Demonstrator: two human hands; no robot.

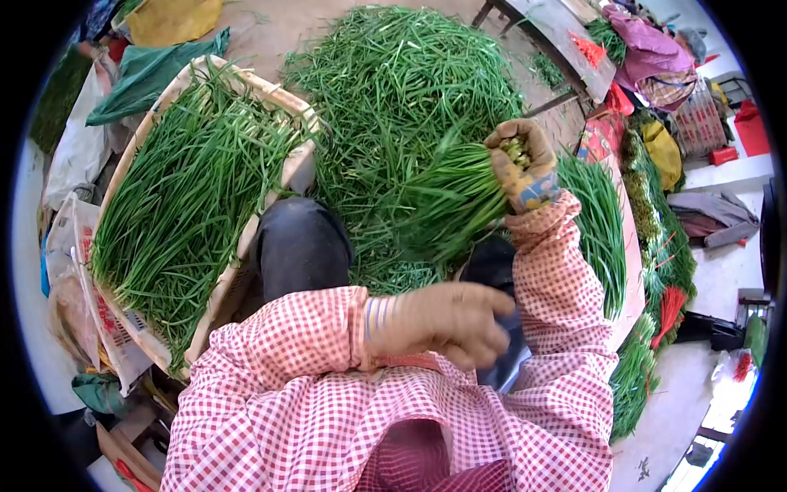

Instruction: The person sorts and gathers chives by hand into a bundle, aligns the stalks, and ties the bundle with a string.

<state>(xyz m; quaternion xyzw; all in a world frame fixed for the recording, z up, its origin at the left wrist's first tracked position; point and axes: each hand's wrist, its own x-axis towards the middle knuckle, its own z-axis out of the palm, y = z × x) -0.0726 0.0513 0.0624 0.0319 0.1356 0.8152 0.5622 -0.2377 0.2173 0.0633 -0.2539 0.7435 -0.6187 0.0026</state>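
Note:
My right hand [523, 164], in a tan work glove, is closed around a bunch of garlic chives [459, 197]. The pale cut ends stick up by the thumb, and the green leaves fan out to the left. My left hand [443, 324], also gloved, hovers over my lap, blurred by motion. Its fingers look loosely apart, and I see nothing in them. Beyond my knees lies a big loose heap of chives [402, 74]. More chives [594, 221] are laid on a bench beside my right arm.
A large crate [295, 168] full of chives stands at my left knee. Plastic sacks [82, 148] and a green cloth [156, 78] lie beyond it. On the right are bundled chives [672, 254], red ties [670, 316] and a low table [566, 41].

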